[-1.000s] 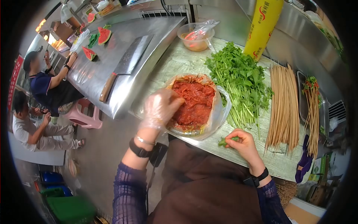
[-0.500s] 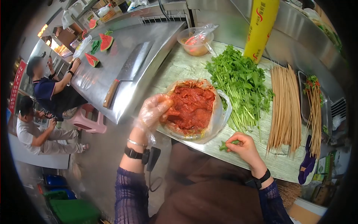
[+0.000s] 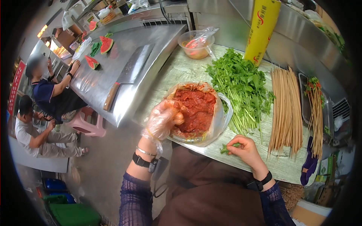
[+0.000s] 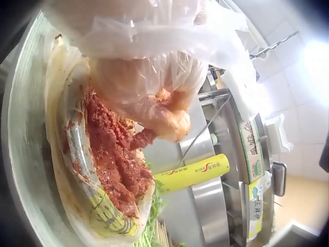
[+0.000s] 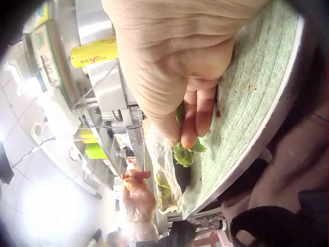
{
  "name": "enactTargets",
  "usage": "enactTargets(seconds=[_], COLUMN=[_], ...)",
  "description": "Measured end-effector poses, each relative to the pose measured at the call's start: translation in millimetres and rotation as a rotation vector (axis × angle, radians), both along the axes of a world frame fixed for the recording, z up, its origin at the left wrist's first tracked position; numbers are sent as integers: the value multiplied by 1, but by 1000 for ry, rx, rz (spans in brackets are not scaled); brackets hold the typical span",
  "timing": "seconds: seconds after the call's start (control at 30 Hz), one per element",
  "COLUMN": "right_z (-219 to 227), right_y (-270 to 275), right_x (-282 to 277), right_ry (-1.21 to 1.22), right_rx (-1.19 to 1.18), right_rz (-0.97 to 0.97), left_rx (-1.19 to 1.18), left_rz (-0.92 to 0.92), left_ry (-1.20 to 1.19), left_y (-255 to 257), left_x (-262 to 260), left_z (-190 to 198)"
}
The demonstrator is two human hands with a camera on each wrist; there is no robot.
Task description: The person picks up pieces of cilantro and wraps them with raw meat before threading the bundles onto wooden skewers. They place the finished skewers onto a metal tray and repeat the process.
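The gloved left hand (image 3: 161, 119) had shifted further over the bagged red meat (image 3: 198, 109) since half a second earlier, pinching a piece (image 4: 144, 138) at its fingertips, while the right hand (image 3: 246, 150) still pinched green leaves (image 3: 225, 149) poking out beyond its fingertips.

Cleaver (image 3: 132, 67) & watermelon pcs (image 3: 106, 44) on metal tbl (image 3: 126, 35)

The coarse red mass (image 3: 200, 113) is partly hidden by the plastic-gloved left hand (image 3: 164, 118), the leafy green sprig (image 5: 184, 157) by the bare right hand (image 3: 245, 149); the brown cloth garment (image 3: 215, 192) is cropped below.
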State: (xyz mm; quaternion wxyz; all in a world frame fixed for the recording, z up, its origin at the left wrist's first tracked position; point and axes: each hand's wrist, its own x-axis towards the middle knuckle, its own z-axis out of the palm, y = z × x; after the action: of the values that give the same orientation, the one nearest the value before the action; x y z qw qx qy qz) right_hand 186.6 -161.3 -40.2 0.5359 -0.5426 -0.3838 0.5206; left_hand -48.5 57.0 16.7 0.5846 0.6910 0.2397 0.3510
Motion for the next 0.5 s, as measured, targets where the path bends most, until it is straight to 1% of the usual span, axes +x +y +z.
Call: enactTargets(seconds=[0.03,0.1,0.13,0.2,0.23,0.3,0.37,0.43,0.5], right_z=[3,5,6,4,2,1,2,2,3], right_y=[0,1,1,0,0,0,0,-1,0], right_x=[0,0,0,0,-1,-1,-2,-2,-2], right_ry=[-7,-24,-34,-38,-33,-25,-18,-10,-12], right_rx=[-6,-17,-21,-17,-10,-5,-10,-5,-3], right_rz=[6,17,22,15,4,-9,-14,-10,-4], left_rx=[570,1166,1192,1142,1066,489,-520,-8,306], left_rz=[11,21,21,1,-17,3,74,59,81], left_ry=[186,329,282,254,273,80,-326,-264,-27], left_y=[1,0,-1,-1,-1,-5,-16,-10,-5], left_x=[2,0,-3,-7,-7,-3,10,9,6], left_z=[6,9,8,1,-4,-3,7,5,0])
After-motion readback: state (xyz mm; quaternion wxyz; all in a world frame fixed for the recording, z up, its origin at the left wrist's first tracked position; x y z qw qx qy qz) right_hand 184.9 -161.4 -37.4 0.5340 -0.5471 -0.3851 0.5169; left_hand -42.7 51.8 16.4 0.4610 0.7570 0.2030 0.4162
